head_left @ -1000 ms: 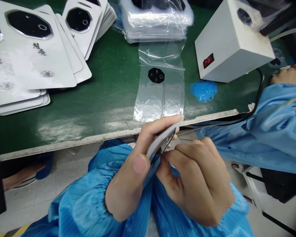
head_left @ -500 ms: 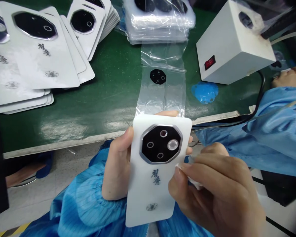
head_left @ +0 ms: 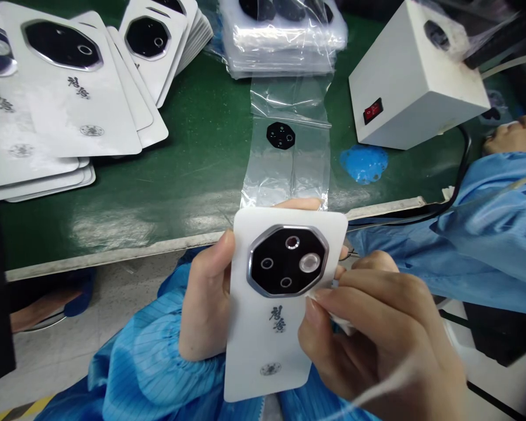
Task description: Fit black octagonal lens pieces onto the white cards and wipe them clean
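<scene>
My left hand (head_left: pixel 206 310) grips a white phone back cover (head_left: pixel 272 327) by its edges, face up, below the table edge. The cover carries a black octagonal camera panel (head_left: pixel 287 261) with a silver rim and several lens holes. My right hand (head_left: pixel 377 345) is closed in a pinch on a small white wipe or film piece (head_left: pixel 333 304) at the cover's right edge, just under the camera panel. On the green table in front lies a clear plastic bag (head_left: pixel 289 164) with a small black octagonal part (head_left: pixel 281 135) on it.
Stacks of white back covers (head_left: pixel 61 99) fill the table's left. A pile of clear bags (head_left: pixel 284 35) sits at the back. A white box with a red switch (head_left: pixel 414 76) stands right, a blue putty blob (head_left: pixel 363 164) beside it. Another person's blue sleeve (head_left: pixel 486 228) is at right.
My left hand turned the cover from edge-on to face up. Since then it tilted and rose slightly, and my right hand's pinch moved closer to the camera panel's lower right.
</scene>
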`<state>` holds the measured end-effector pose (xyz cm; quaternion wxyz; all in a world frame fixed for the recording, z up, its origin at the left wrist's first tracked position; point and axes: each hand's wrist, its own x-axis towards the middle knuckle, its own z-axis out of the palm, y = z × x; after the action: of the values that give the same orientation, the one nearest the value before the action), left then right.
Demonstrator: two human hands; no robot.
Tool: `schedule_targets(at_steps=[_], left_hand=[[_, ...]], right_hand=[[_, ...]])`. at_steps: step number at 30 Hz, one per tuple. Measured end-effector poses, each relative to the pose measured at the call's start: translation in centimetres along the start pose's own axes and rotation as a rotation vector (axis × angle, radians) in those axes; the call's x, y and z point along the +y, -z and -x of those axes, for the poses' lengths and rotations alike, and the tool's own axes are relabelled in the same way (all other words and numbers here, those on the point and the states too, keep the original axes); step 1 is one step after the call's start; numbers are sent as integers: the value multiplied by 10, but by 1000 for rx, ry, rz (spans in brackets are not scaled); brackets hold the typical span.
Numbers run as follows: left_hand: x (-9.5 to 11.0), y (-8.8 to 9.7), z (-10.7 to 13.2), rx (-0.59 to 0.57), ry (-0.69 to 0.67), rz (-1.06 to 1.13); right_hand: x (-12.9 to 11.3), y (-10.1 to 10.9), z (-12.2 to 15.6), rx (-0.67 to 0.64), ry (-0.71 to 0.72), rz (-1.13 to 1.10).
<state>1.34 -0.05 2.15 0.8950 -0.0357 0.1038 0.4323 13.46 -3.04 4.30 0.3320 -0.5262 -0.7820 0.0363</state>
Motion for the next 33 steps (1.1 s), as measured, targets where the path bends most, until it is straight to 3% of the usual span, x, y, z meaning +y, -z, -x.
schedule_targets(at_steps=[5,13,16,20,23,27,33], left_hand=[[-3,0,0,-52,-47,20],[0,5,4,-45,-28,-200],[1,7,6,-43,-111,-385],[3,12,8,-39,-218,-677],[2,18,8,-72,-340,-876],[-1,24,4,-100,-485,-1012],[-1,27,1,-174,-555,-1125]], right_hand=[[-5,-5,0,83,-11,-13],[-2,-21,3,161,-1,-1],[-1,-23,4,180,6,43],[-1,-18,3,60,12,85],[-2,-16,2,49,-9,86],[0,-17,0,42,-19,65],[0,-18,-1,34,-29,58]])
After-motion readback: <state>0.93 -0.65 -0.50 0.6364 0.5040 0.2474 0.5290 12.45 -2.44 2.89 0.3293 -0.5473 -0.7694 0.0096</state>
